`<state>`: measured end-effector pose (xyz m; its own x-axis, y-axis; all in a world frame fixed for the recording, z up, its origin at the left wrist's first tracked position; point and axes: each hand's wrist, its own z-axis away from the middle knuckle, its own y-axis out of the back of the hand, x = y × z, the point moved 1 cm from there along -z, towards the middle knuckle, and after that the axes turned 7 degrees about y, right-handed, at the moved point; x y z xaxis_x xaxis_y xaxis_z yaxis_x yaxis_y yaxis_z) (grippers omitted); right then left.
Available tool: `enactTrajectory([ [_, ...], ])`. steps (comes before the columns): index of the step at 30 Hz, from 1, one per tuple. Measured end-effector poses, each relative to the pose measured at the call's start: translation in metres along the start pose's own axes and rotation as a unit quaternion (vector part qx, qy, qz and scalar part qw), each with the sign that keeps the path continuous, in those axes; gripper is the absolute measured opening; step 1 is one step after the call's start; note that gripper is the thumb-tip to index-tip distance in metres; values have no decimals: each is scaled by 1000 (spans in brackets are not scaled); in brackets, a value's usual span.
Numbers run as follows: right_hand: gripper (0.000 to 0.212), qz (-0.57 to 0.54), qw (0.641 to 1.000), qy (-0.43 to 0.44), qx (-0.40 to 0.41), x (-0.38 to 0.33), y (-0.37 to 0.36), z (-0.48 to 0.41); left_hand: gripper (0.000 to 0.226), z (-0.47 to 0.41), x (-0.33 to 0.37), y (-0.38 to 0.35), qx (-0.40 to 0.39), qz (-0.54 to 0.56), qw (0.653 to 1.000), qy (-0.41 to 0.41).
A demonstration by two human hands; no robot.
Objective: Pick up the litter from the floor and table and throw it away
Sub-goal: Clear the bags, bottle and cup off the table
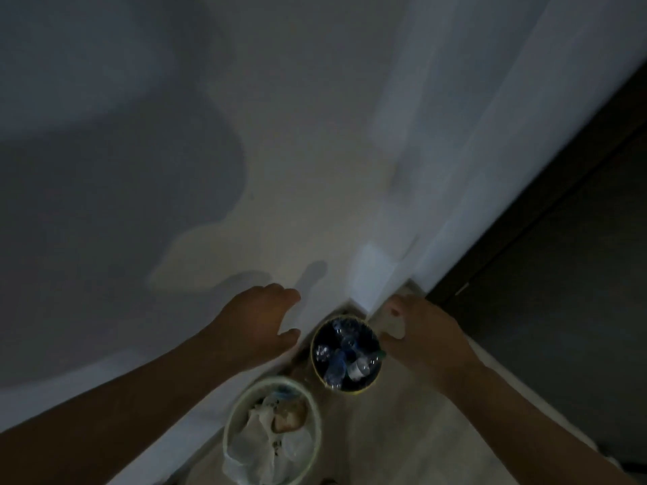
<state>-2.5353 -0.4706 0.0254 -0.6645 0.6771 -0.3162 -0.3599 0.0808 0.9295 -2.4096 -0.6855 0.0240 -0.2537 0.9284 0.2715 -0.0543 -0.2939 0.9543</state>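
left hand [259, 323]: fingers loosely curled, empty | right hand [425, 339]: pinching pale scrap [395, 322] beside dark bin [312, 351] of bottles | pale bin [317, 420] nearer

On pale floor [385, 435], against the wall: dark bin [312, 344] of plastic bottles [336, 365], just beside white-lined bin [273, 380] of crumpled litter [259, 432].

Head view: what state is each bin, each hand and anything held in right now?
dark bin: upright, open-topped, holding clear plastic bottles
pale bin: upright, lined with a white bag, holding crumpled litter
left hand: open, empty, close to the wall
right hand: grips a pale scrap beside the dark bin's rim
pale scrap: held, not yet dropped; too blurred to identify
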Motion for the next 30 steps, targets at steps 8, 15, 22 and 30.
enactTrajectory([
  [8, 47, 46, 990, 81, 105, -69, 169, 42, 85, 36, 52, 174, 121, -9, 992, -35],
  [15, 46, 62, 962, 157, 217, -128, 286, 84, 76, 83, 90, 306, 246, -71, 964, -64],
  [22, 57, 80, 912, 295, 275, -177, 372, 93, 71, 141, 118, 392, 328, -137, 935, 14],
  [30, 51, 50, 827, 478, 290, -257, 419, 82, 79, 223, 122, 438, 414, -190, 870, 190],
])
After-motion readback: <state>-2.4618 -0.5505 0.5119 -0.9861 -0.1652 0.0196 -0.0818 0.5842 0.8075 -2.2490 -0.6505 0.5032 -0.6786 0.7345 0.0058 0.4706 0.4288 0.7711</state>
